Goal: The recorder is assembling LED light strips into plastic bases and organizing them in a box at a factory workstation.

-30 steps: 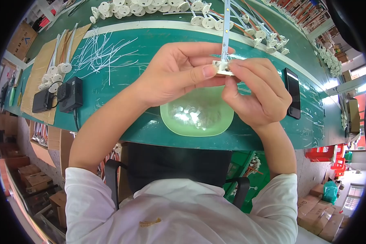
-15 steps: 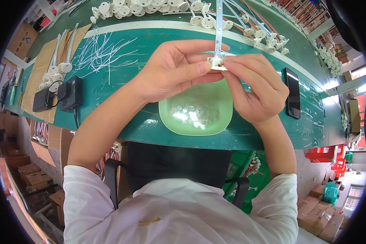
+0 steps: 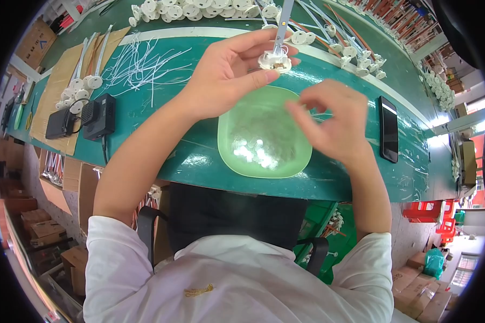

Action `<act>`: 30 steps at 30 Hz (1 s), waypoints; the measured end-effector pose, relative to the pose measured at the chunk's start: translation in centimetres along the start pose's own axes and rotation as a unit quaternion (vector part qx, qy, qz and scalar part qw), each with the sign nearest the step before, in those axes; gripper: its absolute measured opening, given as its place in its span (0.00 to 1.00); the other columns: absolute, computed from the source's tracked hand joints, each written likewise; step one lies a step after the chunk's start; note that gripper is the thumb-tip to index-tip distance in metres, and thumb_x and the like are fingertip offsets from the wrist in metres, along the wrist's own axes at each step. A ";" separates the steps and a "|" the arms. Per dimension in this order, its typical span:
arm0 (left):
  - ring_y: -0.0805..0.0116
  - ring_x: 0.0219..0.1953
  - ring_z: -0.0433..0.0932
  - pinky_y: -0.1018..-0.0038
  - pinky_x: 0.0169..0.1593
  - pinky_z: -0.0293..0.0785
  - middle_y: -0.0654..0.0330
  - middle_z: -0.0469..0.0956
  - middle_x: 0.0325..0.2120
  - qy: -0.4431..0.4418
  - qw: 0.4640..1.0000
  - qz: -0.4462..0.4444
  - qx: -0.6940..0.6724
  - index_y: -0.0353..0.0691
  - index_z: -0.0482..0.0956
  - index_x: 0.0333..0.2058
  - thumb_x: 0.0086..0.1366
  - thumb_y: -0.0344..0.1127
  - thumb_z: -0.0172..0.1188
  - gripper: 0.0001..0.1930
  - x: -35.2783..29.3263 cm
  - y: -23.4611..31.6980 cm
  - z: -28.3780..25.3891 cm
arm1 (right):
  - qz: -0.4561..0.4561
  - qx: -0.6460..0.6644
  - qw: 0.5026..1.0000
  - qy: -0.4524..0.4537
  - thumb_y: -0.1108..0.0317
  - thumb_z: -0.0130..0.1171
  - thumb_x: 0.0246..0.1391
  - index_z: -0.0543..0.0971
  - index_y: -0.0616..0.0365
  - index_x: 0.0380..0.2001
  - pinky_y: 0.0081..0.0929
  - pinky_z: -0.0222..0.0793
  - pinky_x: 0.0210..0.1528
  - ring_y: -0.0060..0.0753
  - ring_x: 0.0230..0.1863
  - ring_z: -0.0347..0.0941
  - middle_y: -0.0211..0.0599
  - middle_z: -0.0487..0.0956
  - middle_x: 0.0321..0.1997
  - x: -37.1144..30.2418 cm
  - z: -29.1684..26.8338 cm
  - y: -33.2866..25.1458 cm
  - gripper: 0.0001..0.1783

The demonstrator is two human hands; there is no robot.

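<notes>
The right hand (image 3: 339, 123) has moved off the white base (image 3: 267, 60), fingers half-curled, contents unclear; the left hand (image 3: 223, 75) alone pinches it and, slackening, could drop it.

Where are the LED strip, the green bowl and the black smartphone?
LED strip (image 3: 283, 27), head view: the strip's face, midway along its visible length.
Green bowl (image 3: 267, 174), head view: its near rim.
Black smartphone (image 3: 389, 129), head view: the middle of its screen.
</notes>
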State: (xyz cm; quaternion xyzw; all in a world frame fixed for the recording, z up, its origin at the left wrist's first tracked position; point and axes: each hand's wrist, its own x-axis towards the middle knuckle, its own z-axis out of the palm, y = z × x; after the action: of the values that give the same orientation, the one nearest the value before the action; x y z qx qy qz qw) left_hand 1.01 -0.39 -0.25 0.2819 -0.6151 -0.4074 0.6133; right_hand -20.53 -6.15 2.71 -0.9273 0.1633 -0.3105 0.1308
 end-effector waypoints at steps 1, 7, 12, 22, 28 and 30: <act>0.54 0.59 0.73 0.63 0.62 0.69 0.44 0.72 0.56 -0.001 1.000 0.004 -0.004 0.34 0.59 0.65 0.66 0.24 0.56 0.30 0.1 -0.2 -0.1 | -0.001 0.001 1.000 0.001 0.72 0.72 0.42 0.80 0.61 0.29 0.27 0.73 0.32 0.36 0.29 0.75 0.38 0.79 0.28 0.1 0.2 0.0 0.11; 0.54 0.57 0.75 0.65 0.59 0.71 0.44 0.73 0.54 0.012 0.994 -0.019 -0.106 0.44 0.51 0.69 0.66 0.22 0.55 0.35 0.0 1.3 1.0 | -0.105 0.078 0.962 -0.240 0.68 0.69 0.44 0.81 0.59 0.35 0.37 0.72 0.44 0.42 0.41 0.74 0.37 0.80 0.33 -0.5 1.1 -0.3 0.13; 0.53 0.63 0.68 0.62 0.64 0.64 0.40 0.67 0.59 -0.017 0.984 -0.099 -0.147 0.54 0.25 0.71 0.66 0.19 0.52 0.49 0.4 2.5 0.6 | -0.075 0.140 0.946 -0.282 0.74 0.65 0.46 0.82 0.60 0.33 0.35 0.74 0.40 0.43 0.36 0.77 0.39 0.81 0.32 0.1 0.7 0.2 0.08; 0.53 0.56 0.76 0.65 0.58 0.75 0.43 0.74 0.54 -0.006 0.995 -0.039 -0.092 0.39 0.64 0.63 0.71 0.29 0.50 0.22 0.0 0.7 0.2 | -0.019 0.186 0.962 -0.199 0.76 0.63 0.49 0.82 0.60 0.36 0.30 0.75 0.35 0.42 0.32 0.79 0.39 0.82 0.33 0.2 0.9 0.3 0.08; 0.59 0.48 0.81 0.66 0.54 0.78 0.45 0.78 0.48 0.014 0.999 -0.022 0.029 0.35 0.70 0.57 0.70 0.30 0.54 0.18 -0.3 0.7 1.0 | 0.160 0.334 0.928 -0.038 0.79 0.62 0.54 0.79 0.64 0.36 0.20 0.74 0.31 0.23 0.31 0.78 0.36 0.83 0.32 0.2 1.0 -0.6 0.06; 0.60 0.47 0.81 0.66 0.53 0.78 0.45 0.79 0.47 0.030 0.997 0.015 0.064 0.35 0.69 0.58 0.66 0.24 0.58 0.22 -0.4 0.8 1.4 | 0.139 0.359 0.920 0.070 0.80 0.64 0.53 0.77 0.65 0.39 0.16 0.74 0.29 0.20 0.30 0.78 0.37 0.82 0.32 0.1 1.3 -0.4 0.09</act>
State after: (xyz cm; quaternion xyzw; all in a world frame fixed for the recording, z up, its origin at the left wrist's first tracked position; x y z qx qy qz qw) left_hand -0.25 0.57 0.37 0.3236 -0.6257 -0.3489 0.6181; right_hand -19.59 -5.64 1.90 -0.7617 0.1767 -0.3912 0.4853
